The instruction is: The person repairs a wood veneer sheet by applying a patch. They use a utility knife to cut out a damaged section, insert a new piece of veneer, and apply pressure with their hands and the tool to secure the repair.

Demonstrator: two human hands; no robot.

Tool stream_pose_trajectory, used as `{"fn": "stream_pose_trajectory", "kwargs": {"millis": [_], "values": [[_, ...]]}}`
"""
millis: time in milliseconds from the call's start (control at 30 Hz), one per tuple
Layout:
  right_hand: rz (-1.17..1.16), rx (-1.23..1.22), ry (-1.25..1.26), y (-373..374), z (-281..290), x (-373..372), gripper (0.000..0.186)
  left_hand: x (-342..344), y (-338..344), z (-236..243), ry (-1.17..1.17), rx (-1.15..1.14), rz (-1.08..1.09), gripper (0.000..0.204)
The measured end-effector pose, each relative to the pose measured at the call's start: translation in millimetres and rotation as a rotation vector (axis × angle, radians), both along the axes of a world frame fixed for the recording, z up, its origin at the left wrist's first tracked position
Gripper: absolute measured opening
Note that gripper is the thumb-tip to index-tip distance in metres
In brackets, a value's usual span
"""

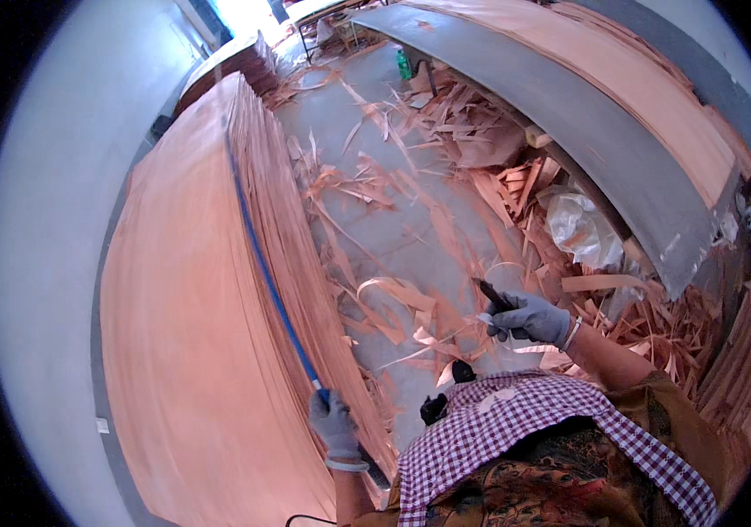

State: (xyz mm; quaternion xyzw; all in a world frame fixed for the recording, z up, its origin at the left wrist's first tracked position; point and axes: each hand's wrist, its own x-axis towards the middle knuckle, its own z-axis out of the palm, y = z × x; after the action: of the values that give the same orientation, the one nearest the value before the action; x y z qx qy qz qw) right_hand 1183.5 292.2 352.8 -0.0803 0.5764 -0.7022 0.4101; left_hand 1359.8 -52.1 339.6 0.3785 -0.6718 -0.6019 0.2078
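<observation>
My left hand point(336, 428), in a grey glove, is closed round the lower end of a long thin blue rod point(263, 261). The rod runs away from me over the right part of a tall stack of reddish-brown wood veneer sheets point(186, 325). My right hand point(533, 318), gloved too, is raised above the littered floor and closed on a dark, flat knife-like tool point(494, 295). The tool points up and to the left. Its grip is partly hidden by my fingers. Something small and whitish shows beside those fingers; I cannot make out what.
Torn veneer strips point(402, 294) litter the grey floor point(375, 233). At the right stands a long grey-topped bench point(604, 132) bearing veneer sheets point(656, 114). Scraps and a clear plastic bag point(582, 227) lie beneath it. A green bottle point(403, 64) stands farther back. The left wall point(50, 220) borders the stack.
</observation>
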Motion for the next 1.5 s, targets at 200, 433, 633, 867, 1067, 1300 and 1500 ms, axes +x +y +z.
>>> {"fn": "stream_pose_trajectory", "kwargs": {"millis": [200, 433, 633, 867, 1067, 1300, 1500], "values": [[-0.057, 0.001, -0.053, -37, 10, -89, 0.017, -98, 30, -35, 0.103, 0.012, -0.196, 0.007], [0.024, 0.069, 0.413, -55, 37, -257, 0.031, -209, 53, -62, 0.117, -0.054, -0.362, 0.009], [-0.217, 0.042, 0.682, -47, 81, -437, 0.033, -336, 48, -80, 0.003, -0.523, -0.455, 0.022], [-0.116, 0.208, 0.634, 2, 95, -561, 0.031, -464, 57, -106, -0.115, -0.486, -0.482, 0.029], [0.144, 0.298, 0.62, 10, 100, -617, 0.023, -570, 53, -116, -0.008, -0.426, -0.515, 0.027], [0.575, 0.216, 0.08, -43, -9, -599, 0.037, -646, -27, -114, -0.074, -0.448, -0.583, 0.027], [0.714, 0.531, 0.431, -89, -81, -640, 0.03, -722, -60, -107, -0.276, -0.366, -0.637, 0.031]]}}
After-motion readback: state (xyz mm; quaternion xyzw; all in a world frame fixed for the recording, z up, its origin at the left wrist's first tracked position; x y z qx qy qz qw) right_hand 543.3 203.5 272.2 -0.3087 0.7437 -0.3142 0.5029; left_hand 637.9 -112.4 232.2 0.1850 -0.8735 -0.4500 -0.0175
